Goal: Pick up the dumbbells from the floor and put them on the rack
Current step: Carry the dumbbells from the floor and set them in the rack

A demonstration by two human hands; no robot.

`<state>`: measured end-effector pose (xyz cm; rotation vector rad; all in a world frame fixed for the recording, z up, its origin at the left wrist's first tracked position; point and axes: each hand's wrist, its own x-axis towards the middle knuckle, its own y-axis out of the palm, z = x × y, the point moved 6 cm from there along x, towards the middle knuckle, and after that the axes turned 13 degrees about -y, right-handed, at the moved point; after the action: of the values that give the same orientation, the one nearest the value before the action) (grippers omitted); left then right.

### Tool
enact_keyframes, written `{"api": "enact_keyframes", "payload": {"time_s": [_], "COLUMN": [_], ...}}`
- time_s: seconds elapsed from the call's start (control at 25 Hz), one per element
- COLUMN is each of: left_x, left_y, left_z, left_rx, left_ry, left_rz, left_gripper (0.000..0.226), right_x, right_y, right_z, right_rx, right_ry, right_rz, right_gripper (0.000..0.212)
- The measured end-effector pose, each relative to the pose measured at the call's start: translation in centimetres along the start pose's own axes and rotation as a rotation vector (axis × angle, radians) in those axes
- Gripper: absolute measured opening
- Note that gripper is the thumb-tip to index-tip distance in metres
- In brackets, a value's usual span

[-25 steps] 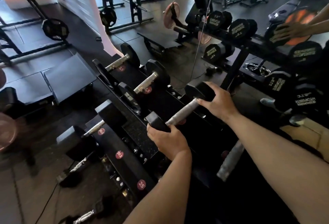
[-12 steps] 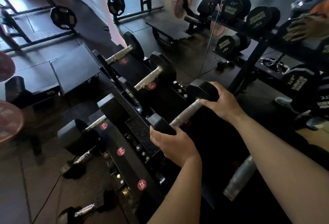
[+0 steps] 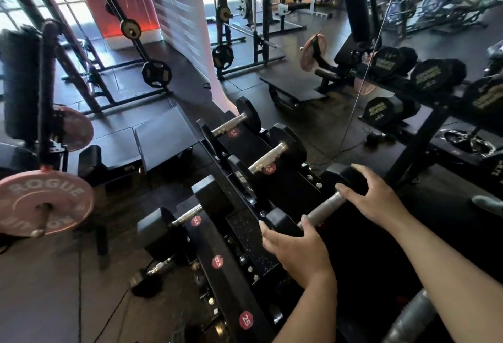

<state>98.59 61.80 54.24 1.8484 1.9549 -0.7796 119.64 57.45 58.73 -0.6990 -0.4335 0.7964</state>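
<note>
— Black rubber heads, steel handle: that was the dumbbell both hands were on. Where did it sit?

— On the top tier of the rack, nearest of three in that row. Two more dumbbells lay beyond it on the same tier, each over a round red weight sticker.

— How did the left hand grip?

— It was clamped over the near head, fingers across the top, thumb hooked up against the handle.

— And the right hand?

— It lay over the far head, fingers spread across it and down onto the end of the handle. Whether it squeezed or only rested there, I could not tell.

— Was the dumbbell level?

— No, it sloped up from the near head to the far one, like its neighbours.

— Anything lower down?

— Another dumbbell sat on the tier below, to the left. On the floor beside the rack lay a small one, and a pink plate hung on a machine at the far left. A mirror behind the rack showed a second row of dumbbells.
</note>
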Motion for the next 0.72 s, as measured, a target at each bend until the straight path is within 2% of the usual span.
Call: {"api": "enact_keyframes", "payload": {"time_s": [0.16,0.28,0.48,0.72], "left_x": [1.7,2.8,2.7,5.4], "left_y": [-1.5,-3.1,-6.5,-7.5], "left_z": [-2.2,-3.4,-6.0,-12.6], "left_rx": [-0.019,-0.01,-0.037,-0.062], "left_ry": [0.091,0.194,0.232,0.321], "left_rz": [0.015,-0.015,-0.015,-0.016], "left_gripper": [0.095,0.095,0.098,0.096], "right_x": [-0.9,-2.0,-4.0,-0.7], "right_y": [-0.3,-0.3,-1.9,-1.4], "right_z": [3.1,5.7,9.7,14.2], "right_rx": [0.014,0.045,0.076,0.068], "right_ry": [-0.107,-0.159,-0.232,-0.247], "right_rz": [-0.103,-0.084,-0.106,-0.103], "right_gripper": [0.063,0.063,0.062,0.06]}}
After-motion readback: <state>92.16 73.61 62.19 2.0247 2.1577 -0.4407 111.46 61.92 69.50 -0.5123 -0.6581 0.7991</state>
